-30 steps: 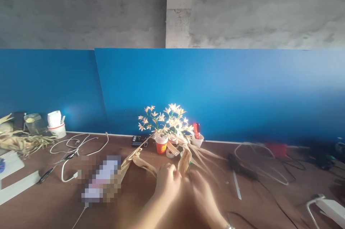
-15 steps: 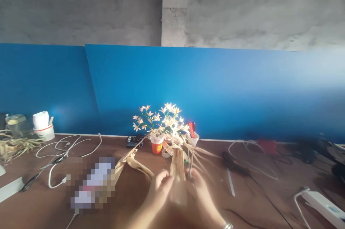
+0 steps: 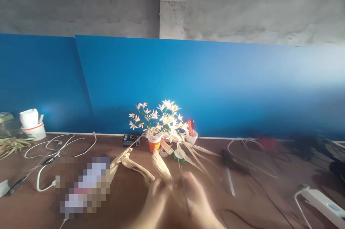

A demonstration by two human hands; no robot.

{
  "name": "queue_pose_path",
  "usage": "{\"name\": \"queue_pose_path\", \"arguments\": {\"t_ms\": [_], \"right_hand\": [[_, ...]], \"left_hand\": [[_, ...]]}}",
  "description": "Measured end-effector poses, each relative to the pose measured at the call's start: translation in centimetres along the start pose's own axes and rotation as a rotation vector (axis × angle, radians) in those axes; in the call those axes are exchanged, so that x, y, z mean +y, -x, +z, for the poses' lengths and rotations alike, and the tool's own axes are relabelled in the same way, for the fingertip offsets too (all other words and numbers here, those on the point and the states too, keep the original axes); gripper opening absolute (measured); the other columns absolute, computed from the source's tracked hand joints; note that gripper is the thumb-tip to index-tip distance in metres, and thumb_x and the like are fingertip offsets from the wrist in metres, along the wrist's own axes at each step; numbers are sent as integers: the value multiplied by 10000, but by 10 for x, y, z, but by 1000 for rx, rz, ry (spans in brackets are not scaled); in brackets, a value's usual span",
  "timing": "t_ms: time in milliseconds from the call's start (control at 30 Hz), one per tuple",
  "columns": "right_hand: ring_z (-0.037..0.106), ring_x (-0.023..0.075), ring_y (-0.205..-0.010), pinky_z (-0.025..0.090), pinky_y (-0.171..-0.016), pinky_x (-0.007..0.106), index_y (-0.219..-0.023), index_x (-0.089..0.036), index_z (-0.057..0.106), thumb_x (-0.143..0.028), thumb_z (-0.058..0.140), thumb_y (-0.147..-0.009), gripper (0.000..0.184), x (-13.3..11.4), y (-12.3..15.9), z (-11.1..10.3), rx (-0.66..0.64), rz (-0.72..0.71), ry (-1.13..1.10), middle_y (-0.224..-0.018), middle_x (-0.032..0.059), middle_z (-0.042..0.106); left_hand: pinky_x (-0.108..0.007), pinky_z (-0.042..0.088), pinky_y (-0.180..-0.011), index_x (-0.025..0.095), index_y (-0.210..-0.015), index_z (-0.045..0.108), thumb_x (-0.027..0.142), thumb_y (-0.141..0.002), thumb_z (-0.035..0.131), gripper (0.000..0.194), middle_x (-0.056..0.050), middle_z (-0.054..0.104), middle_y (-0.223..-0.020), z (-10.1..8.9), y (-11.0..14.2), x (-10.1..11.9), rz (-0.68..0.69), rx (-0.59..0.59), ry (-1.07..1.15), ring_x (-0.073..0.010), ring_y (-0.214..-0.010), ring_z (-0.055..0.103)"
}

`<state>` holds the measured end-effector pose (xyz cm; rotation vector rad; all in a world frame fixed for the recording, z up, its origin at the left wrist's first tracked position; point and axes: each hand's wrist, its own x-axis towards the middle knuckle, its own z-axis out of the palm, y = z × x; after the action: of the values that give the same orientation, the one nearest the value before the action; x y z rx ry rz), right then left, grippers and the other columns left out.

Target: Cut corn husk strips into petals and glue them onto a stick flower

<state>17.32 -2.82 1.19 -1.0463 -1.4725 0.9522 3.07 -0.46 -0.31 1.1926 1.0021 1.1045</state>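
My left hand (image 3: 158,195) pinches the near end of a dried corn husk (image 3: 161,166), which stretches away toward the flowers. Close beside it, my right hand (image 3: 192,193) is curled round a slim grey metal tool (image 3: 184,189) with two thin prongs pointing forward; blur hides its exact kind. Both hands' fingertips meet near the husk's end, so contact there is partly hidden. Beyond them, cream husk flowers (image 3: 168,117) on green stems rise above an orange-and-white paper cup (image 3: 154,144). A green tape roll (image 3: 179,155) lies just past my right hand.
More husks (image 3: 137,166) lie to the left, near a blurred-out patch (image 3: 84,186). White cables (image 3: 60,146) tangle at far left. A white cup (image 3: 192,138) holds a red item. At right are a black-handled tool (image 3: 234,162) and a white power strip (image 3: 327,204).
The husk has swung left and now looks bunched and twisted instead of flat. My right hand's tool has tilted across the hand. The view has shifted slightly.
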Motion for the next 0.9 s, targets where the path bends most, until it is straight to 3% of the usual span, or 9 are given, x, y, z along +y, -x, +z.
{"name": "queue_pose_path", "arguments": {"t_ms": [133, 233, 333, 433, 533, 600, 667, 800, 900], "right_hand": [[552, 149, -709, 458, -656, 243, -888, -222, 546, -387, 688, -739, 263, 8, -4, -4, 125, 133, -153, -787, -6, 611], [494, 114, -562, 395, -522, 223, -880, -212, 536, -495, 713, -693, 382, 20, -9, -5, 97, 292, -270, -682, -30, 574], [458, 98, -493, 359, -477, 216, -871, -210, 532, -533, 756, -617, 468, 26, -11, -4, 101, 313, -294, -619, -47, 550], [476, 107, -501, 376, -478, 220, -843, -209, 534, -536, 766, -595, 472, 23, -11, -2, 148, 244, -236, -624, -39, 564], [528, 142, -573, 427, -525, 238, -820, -203, 540, -512, 707, -678, 379, 16, -8, -2, 228, 126, -110, -655, -11, 584], [549, 162, -626, 448, -563, 248, -847, -203, 550, -414, 640, -759, 246, 15, -5, -3, 256, 15, 30, -679, 5, 592], [549, 166, -652, 451, -586, 251, -896, -207, 563, -256, 569, -785, 121, 19, -2, -5, 251, -119, 205, -724, 17, 605], [537, 166, -688, 432, -614, 255, -949, -217, 578, -33, 472, -654, 363, 25, 2, -3, 71, -426, 489, -787, 25, 597], [535, 171, -698, 435, -619, 260, -975, -224, 573, -54, 478, -662, 369, 21, 5, 2, -74, -470, 462, -807, 29, 601]], "left_hand": [[-367, 515, -786, 173, -947, 679, 485, -632, 708, 444, -101, 736, -917, -5, 2, 10, -25, 43, 167, -298, -922, 662], [-372, 525, -775, 170, -958, 672, 442, -611, 740, 446, -107, 736, -938, -9, 1, 13, -42, 33, 226, -303, -936, 666], [-349, 534, -735, 180, -982, 632, 392, -616, 762, 443, -106, 730, -989, -12, -3, 10, -90, 67, 249, -296, -958, 668], [-316, 536, -663, 188, -1000, 602, 410, -606, 780, 486, -97, 736, -956, -12, -7, 5, -98, 97, 215, -285, -905, 685], [-272, 505, -536, 189, -949, 589, 466, -607, 772, 477, -49, 726, -767, -11, -7, 1, -61, 149, 138, -223, -679, 682], [-240, 436, -427, 195, -819, 571, 529, -621, 739, 424, 7, 653, -586, -10, -6, -2, -73, 199, 80, -163, -481, 594], [-231, 387, -390, 196, -686, 548, 591, -637, 693, 424, 28, 584, -494, -8, -6, -4, -106, 185, 55, -138, -408, 526], [-271, 456, -543, 171, -608, 604, 598, -601, 712, 441, -20, 636, -568, -3, -5, -2, -122, 76, 113, -191, -578, 612], [-294, 473, -631, 154, -666, 652, 571, -583, 740, 434, -37, 669, -634, -2, -3, 6, -136, 55, 146, -220, -673, 634]]}}
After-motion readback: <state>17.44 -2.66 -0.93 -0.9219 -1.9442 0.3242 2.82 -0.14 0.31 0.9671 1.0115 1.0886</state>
